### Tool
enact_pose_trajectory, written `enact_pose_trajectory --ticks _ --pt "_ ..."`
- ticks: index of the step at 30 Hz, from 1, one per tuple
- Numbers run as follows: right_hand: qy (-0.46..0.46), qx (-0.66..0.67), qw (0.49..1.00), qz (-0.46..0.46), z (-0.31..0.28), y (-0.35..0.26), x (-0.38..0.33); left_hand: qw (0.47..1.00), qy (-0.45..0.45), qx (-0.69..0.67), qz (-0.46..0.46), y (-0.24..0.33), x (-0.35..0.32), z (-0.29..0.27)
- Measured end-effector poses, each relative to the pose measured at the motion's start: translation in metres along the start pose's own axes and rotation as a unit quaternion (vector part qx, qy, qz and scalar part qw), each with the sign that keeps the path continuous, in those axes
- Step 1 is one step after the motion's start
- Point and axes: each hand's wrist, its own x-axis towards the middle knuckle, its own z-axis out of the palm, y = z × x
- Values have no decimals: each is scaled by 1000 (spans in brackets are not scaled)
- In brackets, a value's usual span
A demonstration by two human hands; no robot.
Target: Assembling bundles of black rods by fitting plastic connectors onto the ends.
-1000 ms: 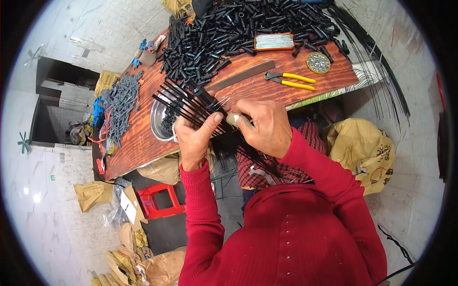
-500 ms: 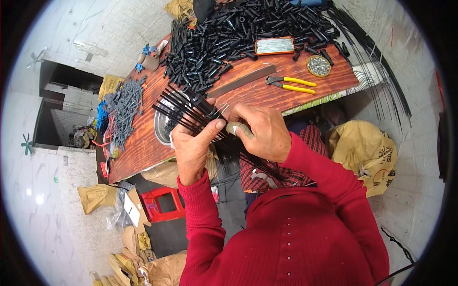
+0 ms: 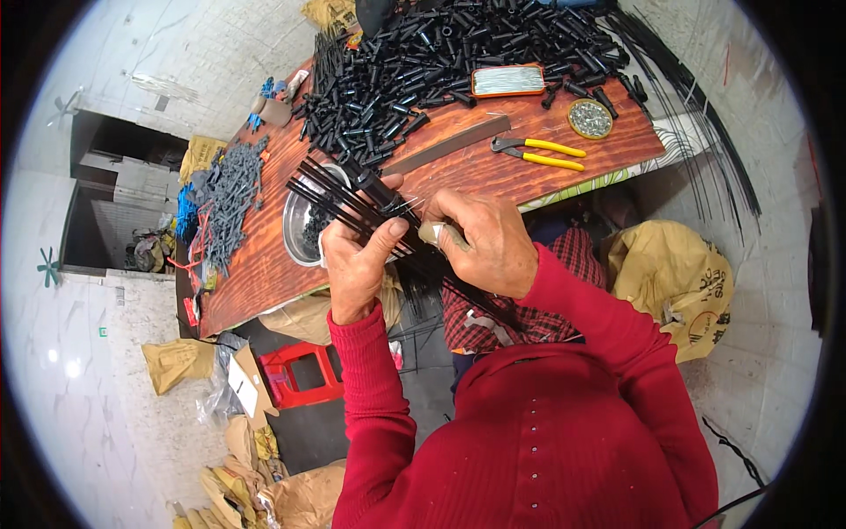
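My left hand (image 3: 357, 269) is closed around a black tubular part (image 3: 377, 188) with a collar and a bundle of thin black rods (image 3: 328, 192), like umbrella ribs, fanning out past it. The thumb presses near the collar. Thin silvery wire ends (image 3: 409, 202) stick out beside the collar. My right hand (image 3: 489, 242) is closed in a pinch right beside them, with a pale wrap on one finger. Its fingertips seem to be on the wire, though the exact contact is too small to make out. The rods run down under the right hand toward my lap.
On the wooden table (image 3: 264, 282) lie a heap of black tubular parts (image 3: 423, 62), yellow-handled pliers (image 3: 551, 152), a dark bar (image 3: 449, 145), an orange-rimmed tray of wires (image 3: 508, 80), a round tub of small metal bits (image 3: 589, 118), a metal bowl (image 3: 295, 231) and grey parts (image 3: 233, 198).
My left hand has shifted slightly with the tubular part and rods, and its thumb sits a little farther left. The right hand stays beside the collar, still pinched.
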Motion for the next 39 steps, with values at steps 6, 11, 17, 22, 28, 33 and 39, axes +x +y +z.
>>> enact_pose_trajectory --ticks 6,11,17,22,28,33,39 --pt "25 -41 999 -1 2 -5 -1 999 13 28 10 5 -2 9" --pt "33 -47 998 13 0 -3 -1 999 28 22 -5 5 -3 10" --pt "22 -30 999 35 -5 -4 -5 998 58 27 -10 8 -6 18" --pt "16 -36 998 52 -7 -6 -7 996 69 57 -6 7 -7 21" --pt "42 3 999 23 -10 -8 -6 998 45 -35 6 12 -3 15" --pt "46 21 999 14 -7 -1 0 998 3 -62 15 -5 9 3" --pt "35 -19 998 40 4 1 0 987 -34 -155 -2 -24 12 -2"
